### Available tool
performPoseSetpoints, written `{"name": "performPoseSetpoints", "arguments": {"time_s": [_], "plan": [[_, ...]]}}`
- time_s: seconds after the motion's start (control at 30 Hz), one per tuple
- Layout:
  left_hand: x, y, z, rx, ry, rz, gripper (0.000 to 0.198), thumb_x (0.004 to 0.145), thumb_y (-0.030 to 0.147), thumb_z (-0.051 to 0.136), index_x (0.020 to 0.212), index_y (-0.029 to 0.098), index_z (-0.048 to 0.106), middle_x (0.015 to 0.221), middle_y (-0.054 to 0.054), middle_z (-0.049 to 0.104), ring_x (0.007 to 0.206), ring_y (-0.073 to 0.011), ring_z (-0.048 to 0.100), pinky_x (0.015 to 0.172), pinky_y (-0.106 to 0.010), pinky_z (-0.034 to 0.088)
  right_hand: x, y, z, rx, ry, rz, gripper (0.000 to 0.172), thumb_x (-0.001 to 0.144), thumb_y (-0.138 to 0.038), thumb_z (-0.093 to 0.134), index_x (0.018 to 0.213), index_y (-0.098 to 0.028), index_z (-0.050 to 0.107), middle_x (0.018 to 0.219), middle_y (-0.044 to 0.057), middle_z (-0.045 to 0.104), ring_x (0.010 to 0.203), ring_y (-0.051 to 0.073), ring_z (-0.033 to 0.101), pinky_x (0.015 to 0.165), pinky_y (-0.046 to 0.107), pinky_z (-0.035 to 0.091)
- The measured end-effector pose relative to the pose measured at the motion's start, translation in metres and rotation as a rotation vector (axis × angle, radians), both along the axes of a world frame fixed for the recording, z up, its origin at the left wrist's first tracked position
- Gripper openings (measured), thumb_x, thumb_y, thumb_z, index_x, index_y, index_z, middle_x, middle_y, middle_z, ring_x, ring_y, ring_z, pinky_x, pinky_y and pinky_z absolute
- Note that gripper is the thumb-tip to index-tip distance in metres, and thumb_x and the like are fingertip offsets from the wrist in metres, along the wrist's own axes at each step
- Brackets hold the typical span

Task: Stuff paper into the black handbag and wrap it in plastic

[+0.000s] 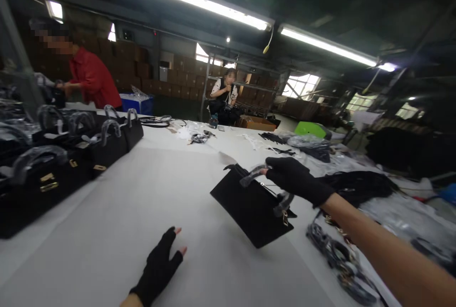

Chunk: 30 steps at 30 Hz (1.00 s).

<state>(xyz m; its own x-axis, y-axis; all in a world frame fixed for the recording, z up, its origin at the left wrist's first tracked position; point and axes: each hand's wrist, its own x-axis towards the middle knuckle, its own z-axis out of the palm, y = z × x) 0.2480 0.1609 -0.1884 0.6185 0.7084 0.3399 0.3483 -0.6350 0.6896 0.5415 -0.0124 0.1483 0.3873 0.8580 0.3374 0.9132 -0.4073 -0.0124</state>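
Right hand (297,179), in a black glove, is closed over the plastic-wrapped handle (265,184) of a black handbag (251,209) — the bag hangs from the grip, tilted, its lower corner close to the white table (142,212); whether it touches the table cannot be told. Left hand (160,264), in a black fingerless glove, is open and flat, fingers together and pointing forward, low over the table, holding nothing; contact with the surface not clear.

The handbag sits ahead and to the right of the left hand, well apart from it. Just below the right forearm: a blurred heap of dark straps (342,259). Beyond the right hand — dark bundles in clear plastic (309,144) and a green box (309,129).

Far to the left of the left hand, a row of black handbags with wrapped handles (71,152) stands upright. Beyond them, a person in a red top (93,79) leans over the table; another person sits (224,95) at the far end, before stacked cartons (185,79).
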Motion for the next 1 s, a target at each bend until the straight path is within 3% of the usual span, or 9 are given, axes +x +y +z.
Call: {"name": "performPoseSetpoints", "arguments": {"time_s": [0.17,0.27,0.33,0.47,0.63,0.73,0.83,0.9,1.0], "plan": [[-0.105,-0.048,0.135,-0.052,-0.305,0.069,0.058,0.092,0.050,0.052,0.142,0.021,0.045,0.145,-0.011,0.051,0.132,-0.0266,0.050,0.113,-0.045,0.041,-0.166,-0.037,0.014,-0.139,0.148,0.286,0.025,0.085,-0.036,0.058,0.070,-0.018,0.066,0.061,0.002,0.061,0.056,0.014,0.050,0.053,0.025,0.028],[-0.169,-0.085,0.181,0.019,-0.339,-0.013,0.052,0.093,0.048,0.052,0.137,0.021,0.051,0.140,-0.009,0.055,0.129,-0.0260,0.052,0.111,-0.040,0.042,-0.242,-0.037,0.002,-0.198,0.241,0.385,0.024,0.080,-0.033,0.064,0.064,-0.017,0.063,0.056,0.000,0.055,0.054,0.011,0.044,0.052,0.024,0.022],[-0.201,-0.110,0.185,0.042,-0.248,-0.100,0.042,0.094,0.045,0.050,0.128,0.022,0.059,0.129,-0.006,0.063,0.124,-0.0240,0.056,0.106,-0.036,0.045,-0.279,-0.035,-0.014,-0.250,0.332,0.463,0.027,0.079,-0.034,0.065,0.059,-0.016,0.061,0.051,-0.002,0.049,0.053,0.009,0.040,0.052,0.025,0.022],[-0.243,-0.148,0.157,0.077,-0.134,-0.043,0.028,0.096,0.041,0.046,0.104,0.022,0.065,0.105,-0.004,0.068,0.107,-0.0216,0.060,0.093,-0.034,0.048,-0.329,-0.034,-0.045,-0.266,0.594,0.584,0.030,0.082,-0.036,0.062,0.062,-0.014,0.064,0.050,-0.004,0.046,0.055,0.009,0.040,0.054,0.025,0.027],[-0.267,-0.165,0.134,0.105,-0.070,0.071,0.031,0.090,0.046,0.055,0.109,0.023,0.061,0.103,-0.004,0.066,0.099,-0.0230,0.060,0.083,-0.034,0.048,-0.339,-0.039,-0.067,-0.104,0.862,0.551,0.032,0.085,-0.042,0.058,0.081,-0.012,0.069,0.065,-0.002,0.058,0.063,0.011,0.052,0.061,0.023,0.039],[-0.270,-0.168,0.131,0.172,-0.042,0.056,0.030,0.089,0.047,0.055,0.107,0.024,0.064,0.103,-0.004,0.065,0.102,-0.0246,0.057,0.083,-0.035,0.047,-0.323,-0.063,-0.083,0.046,0.770,0.401,0.037,0.086,-0.045,0.059,0.100,-0.013,0.069,0.075,0.001,0.065,0.071,0.015,0.058,0.069,0.028,0.046],[-0.270,-0.168,0.128,0.158,-0.070,0.070,0.030,0.091,0.048,0.051,0.100,0.024,0.066,0.103,-0.005,0.066,0.103,-0.0248,0.057,0.085,-0.036,0.047,-0.315,-0.108,-0.109,0.238,0.704,0.329,0.048,0.087,-0.047,0.060,0.124,-0.017,0.061,0.104,0.007,0.070,0.094,0.021,0.063,0.088,0.037,0.048],[-0.271,-0.166,0.132,0.143,-0.110,0.049,0.031,0.092,0.048,0.050,0.100,0.025,0.068,0.108,-0.005,0.066,0.107,-0.0250,0.058,0.088,-0.036,0.048,-0.322,-0.138,-0.132,0.295,0.800,0.365,0.045,0.090,-0.048,0.056,0.123,-0.018,0.061,0.116,0.009,0.067,0.105,0.022,0.061,0.093,0.039,0.048],[-0.272,-0.161,0.155,0.069,-0.199,-0.058,0.035,0.094,0.047,0.045,0.101,0.024,0.071,0.104,-0.005,0.069,0.101,-0.0229,0.062,0.085,-0.033,0.051,-0.342,-0.161,-0.167,0.317,0.975,0.412,0.034,0.094,-0.046,0.052,0.112,-0.020,0.064,0.106,0.006,0.067,0.098,0.020,0.061,0.087,0.035,0.050]]}}
